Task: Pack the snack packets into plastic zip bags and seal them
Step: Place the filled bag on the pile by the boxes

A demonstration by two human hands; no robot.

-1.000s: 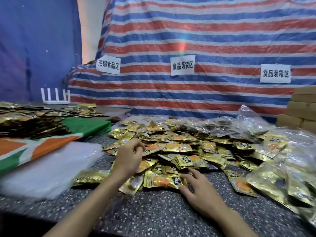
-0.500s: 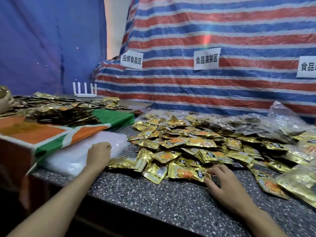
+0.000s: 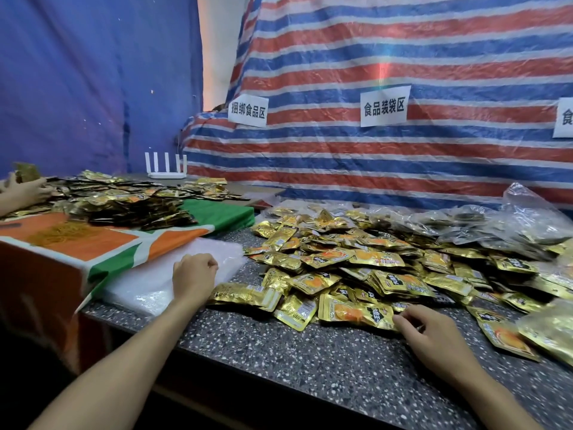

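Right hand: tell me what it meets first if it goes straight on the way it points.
The right hand points forward-left at the near gold packet; its fingertips look to be at that packet's edge, so it would meet that first. Actual contact is unclear.

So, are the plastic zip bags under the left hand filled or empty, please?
Empty: the stack of plastic zip bags lies flat, nothing gold inside.
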